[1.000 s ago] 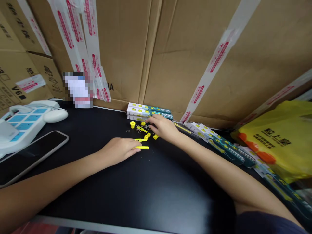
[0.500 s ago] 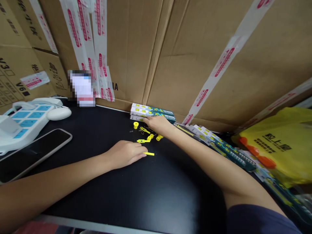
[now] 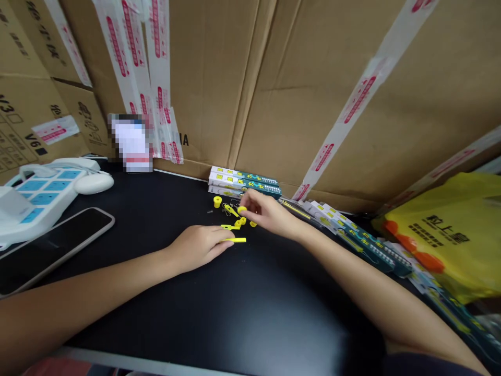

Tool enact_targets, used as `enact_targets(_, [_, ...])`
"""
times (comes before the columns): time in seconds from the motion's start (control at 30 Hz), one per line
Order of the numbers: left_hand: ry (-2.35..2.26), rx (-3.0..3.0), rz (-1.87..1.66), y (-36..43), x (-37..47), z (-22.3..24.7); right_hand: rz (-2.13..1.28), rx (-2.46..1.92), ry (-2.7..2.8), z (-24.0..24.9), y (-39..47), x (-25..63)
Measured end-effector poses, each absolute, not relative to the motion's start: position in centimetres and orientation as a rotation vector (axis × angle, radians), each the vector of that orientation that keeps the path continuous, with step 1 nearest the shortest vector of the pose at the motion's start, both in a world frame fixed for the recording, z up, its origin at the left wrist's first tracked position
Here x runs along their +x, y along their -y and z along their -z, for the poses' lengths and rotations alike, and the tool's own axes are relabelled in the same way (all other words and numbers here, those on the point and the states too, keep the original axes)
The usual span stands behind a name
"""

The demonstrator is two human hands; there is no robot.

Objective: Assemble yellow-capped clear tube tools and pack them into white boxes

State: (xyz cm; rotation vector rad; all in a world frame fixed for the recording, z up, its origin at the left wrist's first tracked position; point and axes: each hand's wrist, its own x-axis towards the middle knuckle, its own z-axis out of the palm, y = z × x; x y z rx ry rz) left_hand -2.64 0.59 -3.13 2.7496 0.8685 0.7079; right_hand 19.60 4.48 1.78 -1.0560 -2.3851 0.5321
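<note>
Several small yellow plastic parts [image 3: 234,219] lie scattered on the black table [image 3: 242,308] near the back wall of cartons. My left hand [image 3: 199,245] rests on the table, its fingertips pinching a thin yellow stick [image 3: 236,240] that lies flat. My right hand [image 3: 268,213] hovers just right of the scatter and pinches a small round yellow piece [image 3: 242,209] between thumb and forefinger. A yellow spool-shaped part [image 3: 217,201] and a tiny metal spring [image 3: 210,211] lie apart at the left of the group.
A stack of flat printed boxes [image 3: 245,183] lies against the cartons, with more boxes [image 3: 352,232] fanned out to the right beside a yellow plastic bag [image 3: 450,230]. At the left are a phone [image 3: 50,243], a white and blue power strip [image 3: 35,196] and a white mouse [image 3: 94,183].
My right hand has drawn back from the stacked boxes toward me and now holds a small yellow piece. My left hand with the stick has barely moved.
</note>
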Motion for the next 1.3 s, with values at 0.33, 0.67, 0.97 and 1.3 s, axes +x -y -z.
enact_targets(0.33, [-0.831, 2.538, -0.755, -0.1, -2.3, 3.0, -1.432, -0.815, 1.644, 2.1, 1.0, 20.3])
enact_targets(0.67, [-0.771, 2.392, -0.676, -0.3, -2.7, 2.8, -1.745, -0.699, 1.382, 3.0, 1.5, 19.6])
enact_targets(0.97, [-0.818, 2.511, -0.734, -0.2, -2.5, 2.6, -1.725, -0.716, 1.497, 3.1, 1.8, 19.4])
enact_targets(1.3, [-0.812, 2.668, -0.699, 0.1, -2.6, 2.9, -1.381, -0.916, 1.692, 3.4, 2.1, 19.0])
